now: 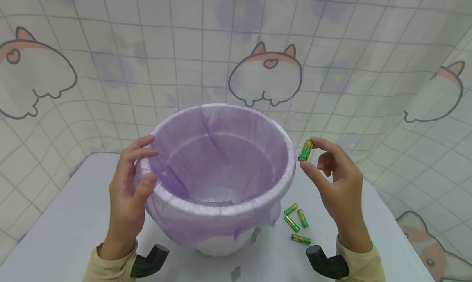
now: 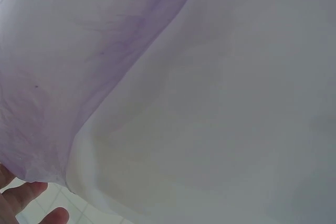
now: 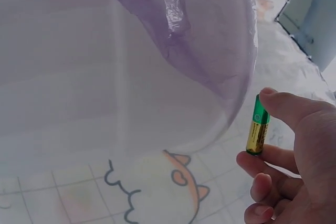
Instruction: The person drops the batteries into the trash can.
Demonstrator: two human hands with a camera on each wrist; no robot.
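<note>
The left hand (image 1: 129, 187) grips the bin (image 1: 217, 247) by its rim (image 1: 221, 210); the right hand (image 1: 339, 187) pinches a battery (image 1: 305, 151) just outside the rim's right side. Four more batteries (image 1: 300, 239) lie between the bin and the tabletop's (image 1: 88, 200) right edge.

A small, curtained-off nook, homely in look; whether a house or a makeshift booth cannot be told. Gridded cloth (image 1: 188, 40) printed with cartoon dogs (image 1: 265, 79) and pale purple flowers (image 1: 112, 69) hangs behind and beside a white table (image 1: 85, 200), which carries a household bin (image 1: 221, 246).
</note>
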